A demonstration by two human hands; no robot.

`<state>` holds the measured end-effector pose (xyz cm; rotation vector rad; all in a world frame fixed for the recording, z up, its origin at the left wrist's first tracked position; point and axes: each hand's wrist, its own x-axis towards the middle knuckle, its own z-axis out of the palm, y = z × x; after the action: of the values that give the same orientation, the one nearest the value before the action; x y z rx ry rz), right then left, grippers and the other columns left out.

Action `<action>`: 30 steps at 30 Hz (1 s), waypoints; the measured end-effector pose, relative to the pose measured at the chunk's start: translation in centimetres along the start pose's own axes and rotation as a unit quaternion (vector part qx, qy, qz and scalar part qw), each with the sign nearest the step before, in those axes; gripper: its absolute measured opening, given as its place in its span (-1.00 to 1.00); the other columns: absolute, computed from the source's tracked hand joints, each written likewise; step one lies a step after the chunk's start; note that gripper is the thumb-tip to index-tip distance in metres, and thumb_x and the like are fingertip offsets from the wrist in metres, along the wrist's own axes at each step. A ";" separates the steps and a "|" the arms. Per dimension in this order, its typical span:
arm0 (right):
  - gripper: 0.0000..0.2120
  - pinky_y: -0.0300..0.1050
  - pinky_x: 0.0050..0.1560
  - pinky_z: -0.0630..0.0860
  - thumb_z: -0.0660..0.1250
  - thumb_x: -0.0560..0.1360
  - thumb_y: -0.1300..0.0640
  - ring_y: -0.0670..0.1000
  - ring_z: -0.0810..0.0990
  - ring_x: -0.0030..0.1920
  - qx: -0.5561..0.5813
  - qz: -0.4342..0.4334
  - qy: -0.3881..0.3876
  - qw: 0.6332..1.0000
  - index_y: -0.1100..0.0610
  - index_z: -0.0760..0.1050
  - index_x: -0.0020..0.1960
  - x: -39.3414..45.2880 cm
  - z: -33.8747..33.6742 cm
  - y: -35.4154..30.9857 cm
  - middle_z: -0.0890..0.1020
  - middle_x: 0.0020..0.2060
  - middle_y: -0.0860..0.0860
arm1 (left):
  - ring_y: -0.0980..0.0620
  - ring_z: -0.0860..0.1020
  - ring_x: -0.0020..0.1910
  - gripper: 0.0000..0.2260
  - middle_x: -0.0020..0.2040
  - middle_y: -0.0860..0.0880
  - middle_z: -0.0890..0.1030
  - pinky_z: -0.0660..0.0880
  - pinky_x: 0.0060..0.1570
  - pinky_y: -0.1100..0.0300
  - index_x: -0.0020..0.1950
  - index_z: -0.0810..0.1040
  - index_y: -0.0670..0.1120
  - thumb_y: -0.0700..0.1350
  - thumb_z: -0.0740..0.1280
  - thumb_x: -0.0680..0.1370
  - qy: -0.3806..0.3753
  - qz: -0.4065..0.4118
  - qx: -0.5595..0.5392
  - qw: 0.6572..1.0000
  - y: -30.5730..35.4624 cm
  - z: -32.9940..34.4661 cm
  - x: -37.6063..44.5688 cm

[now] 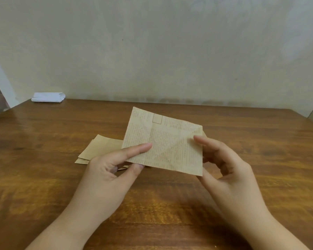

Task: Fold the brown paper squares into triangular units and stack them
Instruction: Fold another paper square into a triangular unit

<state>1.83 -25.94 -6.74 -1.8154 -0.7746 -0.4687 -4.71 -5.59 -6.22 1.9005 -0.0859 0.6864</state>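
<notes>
I hold one brown paper square [167, 141] with faint printed lines and crease marks above the table, tilted up toward me. My left hand [107, 170] pinches its lower left edge between thumb and forefinger. My right hand [226, 165] pinches its right edge, thumb on the front and fingers behind. A small pile of brown paper sheets [99, 148] lies flat on the table behind and left of the held sheet, partly hidden by it and by my left hand.
The wooden table [43, 168] runs to a pale wall at the back. A folded white cloth [48, 97] lies at the far left corner. The table's right corner [304, 114] shows at the far right.
</notes>
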 end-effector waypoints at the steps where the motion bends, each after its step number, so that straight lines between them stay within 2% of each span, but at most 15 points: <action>1: -0.57 -0.38 0.04 0.49 0.43 0.37 0.05 -0.21 0.59 0.06 -0.002 0.000 0.005 1.000 -0.12 0.47 0.22 0.0 -0.1 0.0 0.58 0.11 -0.30 | 0.35 0.56 0.09 -0.42 -0.02 0.38 0.62 0.42 0.10 0.50 -0.10 0.57 0.48 -0.31 0.39 0.44 0.002 0.003 0.002 1.000 0.0 0.0 0.0; 3: -0.57 -0.39 0.03 0.50 0.49 0.39 0.15 -0.21 0.60 0.04 -0.026 -0.017 0.008 0.999 -0.10 0.50 0.21 0.0 -0.2 0.1 0.60 0.09 -0.28 | 0.35 0.56 0.10 -0.49 0.00 0.39 0.62 0.41 0.12 0.49 -0.09 0.55 0.51 -0.22 0.38 0.44 0.001 0.003 0.010 1.000 0.0 0.1 -0.1; 5: -0.60 -0.41 0.01 0.50 0.47 0.36 0.19 -0.23 0.60 0.04 -0.056 -0.038 0.008 0.998 -0.07 0.55 0.16 -0.1 0.2 0.2 0.64 0.02 -0.27 | 0.38 0.54 0.10 -0.50 0.00 0.41 0.60 0.39 0.09 0.53 -0.08 0.53 0.53 -0.18 0.38 0.44 -0.006 -0.004 0.019 1.000 0.1 0.2 -0.3; 8: -0.70 -0.44 0.02 0.49 0.44 0.34 0.21 -0.28 0.59 0.05 -0.080 -0.058 0.020 0.995 -0.03 0.61 0.04 -0.2 0.5 0.3 0.63 -0.01 -0.27 | 0.44 0.52 0.08 -0.35 -0.01 0.45 0.59 0.36 0.06 0.59 -0.07 0.50 0.55 -0.32 0.40 0.45 -0.019 -0.024 0.018 0.999 0.5 0.3 -0.4; 10: -0.74 -0.41 0.01 0.51 0.44 0.35 0.20 -0.24 0.61 0.05 -0.040 -0.032 0.016 0.999 -0.04 0.63 0.00 -0.2 0.2 0.4 0.66 -0.06 -0.25 | 0.44 0.54 0.05 -0.28 -0.04 0.40 0.62 0.35 0.06 0.61 0.03 0.45 0.57 -0.36 0.40 0.43 -0.013 -0.033 -0.010 0.999 0.8 0.3 -0.2; 11: -0.76 -0.38 0.01 0.52 0.46 0.35 0.21 -0.21 0.62 0.04 -0.008 -0.009 0.007 1.000 -0.04 0.64 -0.02 -0.2 0.0 0.4 0.67 -0.07 -0.23 | 0.38 0.57 0.05 -0.28 -0.05 0.32 0.66 0.39 0.11 0.53 0.11 0.41 0.56 -0.32 0.41 0.42 -0.008 -0.031 -0.038 0.999 0.9 0.2 0.0; 13: -0.76 -0.34 0.00 0.54 0.50 0.36 0.26 -0.17 0.65 0.01 0.070 0.038 -0.021 0.997 -0.05 0.67 -0.09 0.0 -0.5 0.2 0.69 -0.07 -0.20 | 0.21 0.64 0.03 -0.32 -0.06 0.16 0.70 0.52 0.14 0.26 0.18 0.32 0.53 -0.20 0.39 0.37 -0.014 -0.048 -0.105 0.993 1.0 -0.2 0.4; 15: -0.78 -0.36 -0.05 0.55 0.45 0.33 0.21 -0.17 0.66 -0.01 0.126 0.063 -0.048 0.989 -0.07 0.66 -0.12 0.2 -0.7 -0.1 0.69 -0.10 -0.19 | 0.14 0.66 -0.02 -0.37 -0.08 0.08 0.72 0.58 0.01 0.26 0.21 0.34 0.44 -0.20 0.37 0.34 -0.024 -0.054 -0.133 0.989 0.9 -0.5 0.6; 17: -0.79 -0.37 -0.09 0.56 0.42 0.28 0.15 -0.16 0.66 -0.03 0.151 0.073 -0.068 0.983 -0.09 0.66 -0.14 0.5 -0.9 -0.3 0.70 -0.12 -0.18 | 0.17 0.66 -0.03 -0.41 -0.09 0.09 0.71 0.57 -0.11 0.36 0.15 0.50 0.39 -0.27 0.39 0.36 -0.038 -0.041 -0.105 0.993 0.7 -0.7 0.6; 19: -0.81 -0.35 -0.08 0.56 0.45 0.27 0.14 -0.15 0.66 -0.03 0.165 0.077 -0.079 0.980 -0.09 0.66 -0.15 0.6 -0.9 -0.2 0.70 -0.12 -0.15 | 0.21 0.63 -0.01 -0.47 -0.07 0.16 0.70 0.55 -0.16 0.39 -0.08 0.67 0.30 -0.39 0.39 0.38 -0.043 -0.044 -0.076 0.995 0.4 -0.7 0.7; 22: -0.79 -0.33 0.00 0.54 0.54 0.33 0.05 -0.12 0.65 0.03 0.142 0.062 -0.089 0.984 -0.12 0.64 -0.06 0.5 -0.9 0.2 0.69 -0.05 -0.14 | 0.23 0.63 -0.02 -0.49 -0.11 0.20 0.69 0.55 -0.20 0.41 -0.29 0.70 0.23 -0.44 0.37 0.40 -0.012 -0.066 -0.071 0.995 0.2 -0.7 0.7; 26: -0.73 -0.29 0.00 0.55 0.44 0.32 -0.03 -0.05 0.66 -0.05 0.082 0.026 -0.065 0.994 -0.11 0.62 0.02 0.3 -0.8 0.6 0.69 -0.06 -0.16 | 0.23 0.64 -0.02 -0.42 -0.14 0.21 0.69 0.55 -0.17 0.42 -0.31 0.69 0.25 -0.50 0.34 0.40 0.032 -0.059 -0.078 0.995 0.2 -0.6 0.7; 30: -0.80 -0.37 -0.06 0.54 0.44 0.36 0.00 -0.12 0.67 -0.08 0.068 0.013 -0.036 0.997 -0.07 0.64 -0.02 0.4 -0.6 0.4 0.69 -0.13 -0.19 | 0.20 0.65 -0.04 -0.33 -0.13 0.17 0.70 0.57 -0.17 0.37 -0.24 0.69 0.26 -0.59 0.32 0.35 0.034 -0.048 -0.089 0.994 0.4 -0.7 0.7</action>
<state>2.37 -26.51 -6.52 -1.7213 -0.8121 -0.3269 -4.53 -4.96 -5.37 1.6982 -0.0116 0.6567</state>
